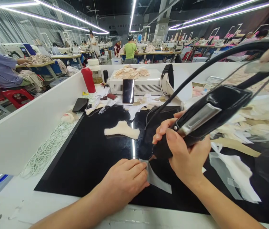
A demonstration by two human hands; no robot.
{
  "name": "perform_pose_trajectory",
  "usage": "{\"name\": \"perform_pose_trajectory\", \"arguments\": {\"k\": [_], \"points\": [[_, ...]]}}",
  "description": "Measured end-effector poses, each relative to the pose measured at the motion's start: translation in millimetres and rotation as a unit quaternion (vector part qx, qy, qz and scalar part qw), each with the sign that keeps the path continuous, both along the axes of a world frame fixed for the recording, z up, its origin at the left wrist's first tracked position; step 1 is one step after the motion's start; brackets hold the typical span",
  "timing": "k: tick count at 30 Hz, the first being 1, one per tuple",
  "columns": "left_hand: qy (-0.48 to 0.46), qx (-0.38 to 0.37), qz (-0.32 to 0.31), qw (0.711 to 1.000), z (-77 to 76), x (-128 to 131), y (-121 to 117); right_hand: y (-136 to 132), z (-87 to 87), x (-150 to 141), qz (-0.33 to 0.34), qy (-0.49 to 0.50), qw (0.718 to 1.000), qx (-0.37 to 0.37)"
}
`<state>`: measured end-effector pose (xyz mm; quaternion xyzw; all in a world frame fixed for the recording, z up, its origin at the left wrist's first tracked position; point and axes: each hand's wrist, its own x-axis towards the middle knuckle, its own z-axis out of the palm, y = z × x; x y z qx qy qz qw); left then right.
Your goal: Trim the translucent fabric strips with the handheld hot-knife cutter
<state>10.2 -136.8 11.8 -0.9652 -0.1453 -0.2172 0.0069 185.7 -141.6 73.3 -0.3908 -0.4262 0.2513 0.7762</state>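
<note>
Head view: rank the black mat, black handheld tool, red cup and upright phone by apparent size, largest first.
1. Black mat
2. Black handheld tool, close to the camera
3. Red cup and upright phone: too alike to rank

The glossy black handheld tool (208, 122) is marked with a silver metal strip (199, 120). The thin, curved fabric piece (159, 181) is tinted translucent greyish white. The flat black mat (89, 168) is streaked with reflected white; cream is shown by the waisted cloth piece (122, 129). The white rectangular box (134, 84) is lined with black slots (136, 89).
</note>
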Motion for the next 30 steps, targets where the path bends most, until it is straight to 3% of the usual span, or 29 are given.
{"name": "perform_pose_trajectory", "arguments": {"k": [30], "points": [[-0.005, 0.035, -0.002, 0.999, -4.7, -0.5, 1.3, 13.2, -6.9, -9.7, 0.046, 0.003, 0.999, 0.019]]}}
